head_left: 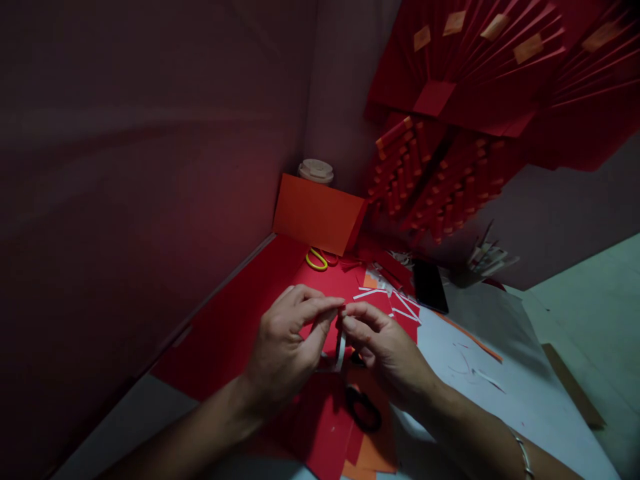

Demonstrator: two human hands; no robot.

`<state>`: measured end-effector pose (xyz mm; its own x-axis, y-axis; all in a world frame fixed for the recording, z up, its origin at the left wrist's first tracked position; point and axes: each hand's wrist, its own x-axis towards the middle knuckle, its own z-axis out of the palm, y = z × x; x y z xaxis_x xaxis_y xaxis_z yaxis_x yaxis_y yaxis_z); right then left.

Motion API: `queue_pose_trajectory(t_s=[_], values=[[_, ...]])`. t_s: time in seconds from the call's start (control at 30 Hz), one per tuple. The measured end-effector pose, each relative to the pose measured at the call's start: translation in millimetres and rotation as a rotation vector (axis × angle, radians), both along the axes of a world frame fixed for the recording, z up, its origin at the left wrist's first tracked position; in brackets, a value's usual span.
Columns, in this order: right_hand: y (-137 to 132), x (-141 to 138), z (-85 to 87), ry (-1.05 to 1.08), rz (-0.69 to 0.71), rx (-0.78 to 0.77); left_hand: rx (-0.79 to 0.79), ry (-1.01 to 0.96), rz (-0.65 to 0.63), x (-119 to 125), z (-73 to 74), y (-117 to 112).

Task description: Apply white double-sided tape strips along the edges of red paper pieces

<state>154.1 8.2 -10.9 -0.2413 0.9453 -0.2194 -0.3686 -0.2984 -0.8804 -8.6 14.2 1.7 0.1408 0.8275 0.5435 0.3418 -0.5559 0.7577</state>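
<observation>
My left hand (295, 333) is closed, thumb and fingers pinching the top edge of a small red paper piece with white strips (341, 350) along its edges. Opposite it, my right hand (373, 333) pinches the same piece at its upper corner, and the fingertips of both hands nearly meet. Much of the paper is hidden behind my fingers. Under my hands lies a large red sheet (225, 327). Black-handled scissors (364, 408) rest just below, on red and orange paper (377, 450). Past my right fingers are red pieces with white strips (405, 308).
A folded orange card (317, 213) stands at the back before a white-lidded cup (316, 171). Yellow-handled scissors (317, 259) lie near it. To the right are a dark phone (430, 287), a pen holder (475, 267) and paper scraps. Red paper fans (480, 67) hang on the wall.
</observation>
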Motion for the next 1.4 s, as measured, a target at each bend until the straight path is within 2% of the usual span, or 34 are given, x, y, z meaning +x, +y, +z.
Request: queue_pose_trajectory(t_s=[0.47, 0.63, 0.83, 1.07, 1.4], values=[[-4, -4, 4.7, 0.027, 0.013, -0.043, 0.031, 0.064, 0.005, 1, -0.6, -1], [-5, -4, 3.4, 0.052, 0.022, -0.079, 0.099, 0.109, 0.012, 1, -2.8, -1], [-6, -4, 1.0, 0.050, 0.018, -0.048, 0.182, 0.171, 0.047, 1, -4.4, 1], [-9, -5, 7.0, 0.117, 0.137, -0.087, 0.263, 0.213, 0.081, 0, -1.7, 3], [-13, -1, 10.9, 0.061, 0.181, -0.025, 0.181, 0.172, 0.132, -5, 5.6, 4]])
